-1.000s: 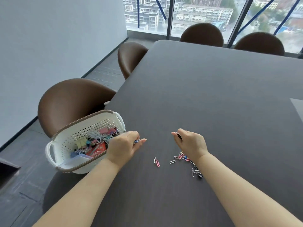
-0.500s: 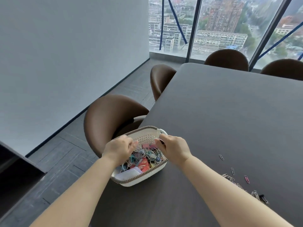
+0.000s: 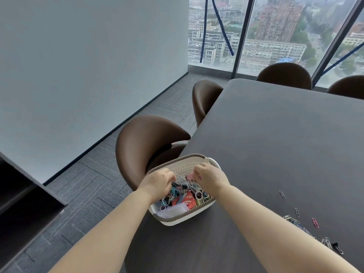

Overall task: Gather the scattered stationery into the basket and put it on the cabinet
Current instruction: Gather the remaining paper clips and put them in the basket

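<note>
A white perforated basket point(image 3: 178, 218) with a brown rim sits at the left edge of the dark table point(image 3: 275, 144). It holds several coloured binder clips, paper clips and a red packet. My left hand point(image 3: 159, 181) hovers over its left side, fingers curled down into the contents. Over its far right corner is my right hand point(image 3: 211, 175), its fingers bent downward and hidden by the back of the hand. Loose paper clips point(image 3: 315, 223) and a black binder clip point(image 3: 337, 247) lie scattered on the table at the lower right.
A brown chair point(image 3: 143, 138) stands tucked in right behind the basket, with other chairs along the table. A dark cabinet point(image 3: 29, 196) stands low at the left. Grey wall at left, windows at the far end.
Both hands left the scattered clips and moved left to the basket; my view turned left with them. Over the last half second they sank a little further into the basket.
</note>
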A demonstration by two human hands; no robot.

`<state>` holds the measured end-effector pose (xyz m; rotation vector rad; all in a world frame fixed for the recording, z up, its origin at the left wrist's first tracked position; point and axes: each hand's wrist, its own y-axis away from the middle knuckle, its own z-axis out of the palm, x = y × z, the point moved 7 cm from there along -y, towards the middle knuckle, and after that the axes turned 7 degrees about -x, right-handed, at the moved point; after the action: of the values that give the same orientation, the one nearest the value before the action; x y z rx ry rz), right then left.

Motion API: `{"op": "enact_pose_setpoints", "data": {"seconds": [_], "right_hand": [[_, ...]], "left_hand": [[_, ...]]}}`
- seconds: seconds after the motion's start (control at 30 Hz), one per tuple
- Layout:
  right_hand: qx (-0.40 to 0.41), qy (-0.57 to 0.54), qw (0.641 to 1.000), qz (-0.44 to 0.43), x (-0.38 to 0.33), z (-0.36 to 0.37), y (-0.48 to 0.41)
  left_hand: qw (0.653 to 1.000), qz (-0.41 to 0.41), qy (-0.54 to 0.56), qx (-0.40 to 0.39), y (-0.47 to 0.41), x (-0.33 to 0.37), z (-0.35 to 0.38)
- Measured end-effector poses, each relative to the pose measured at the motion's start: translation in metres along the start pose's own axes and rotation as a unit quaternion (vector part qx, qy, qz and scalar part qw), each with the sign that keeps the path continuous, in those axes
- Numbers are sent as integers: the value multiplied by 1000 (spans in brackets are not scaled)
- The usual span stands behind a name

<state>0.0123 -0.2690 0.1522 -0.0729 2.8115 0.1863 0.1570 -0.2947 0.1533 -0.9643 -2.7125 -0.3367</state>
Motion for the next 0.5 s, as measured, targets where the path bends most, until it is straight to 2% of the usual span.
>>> {"op": "enact_pose_setpoints", "data": {"seconds": [0.17,0.33,0.5], "right_hand": [[51,4,999,18,-2,-12,8],[-23,5,1000,-8,2,2,8],[3,30,999,-28,23,-8,34]], "left_hand": [[997,-17,-30,63,3,4,-8],[993,-20,-38,109,8,8,-12],[990,-22,-64,120,3,26,-11]]}}
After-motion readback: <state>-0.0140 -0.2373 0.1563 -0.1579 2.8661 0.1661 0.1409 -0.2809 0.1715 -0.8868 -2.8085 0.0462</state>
